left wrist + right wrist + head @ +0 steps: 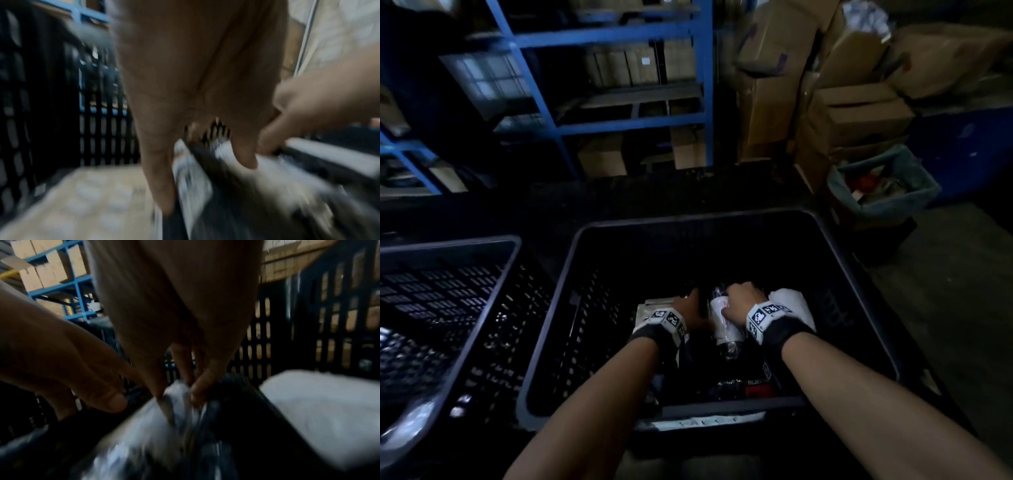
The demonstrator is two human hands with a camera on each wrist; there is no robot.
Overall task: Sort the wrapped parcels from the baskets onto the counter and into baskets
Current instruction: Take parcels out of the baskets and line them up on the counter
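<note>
Right hand point(741, 303) grip pinches the clear-wrapped parcel point(724, 325), its long axis running back toward the wrist; left hand point(688, 308) grip, beside it, unclear.

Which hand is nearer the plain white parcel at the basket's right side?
Right. The right hand is just beside the white parcel, gripping the shiny parcel; the left hand is farther left.

Two baskets sit side by side: the big basket point(722, 219) in front of the person, a second basket point(482, 240) to its left. Both hands are down in the big one among the parcels point(724, 322). Shelving point(619, 34) stands behind, stacked boxes point(859, 113) to the right, a small bin point(914, 205) below them.
</note>
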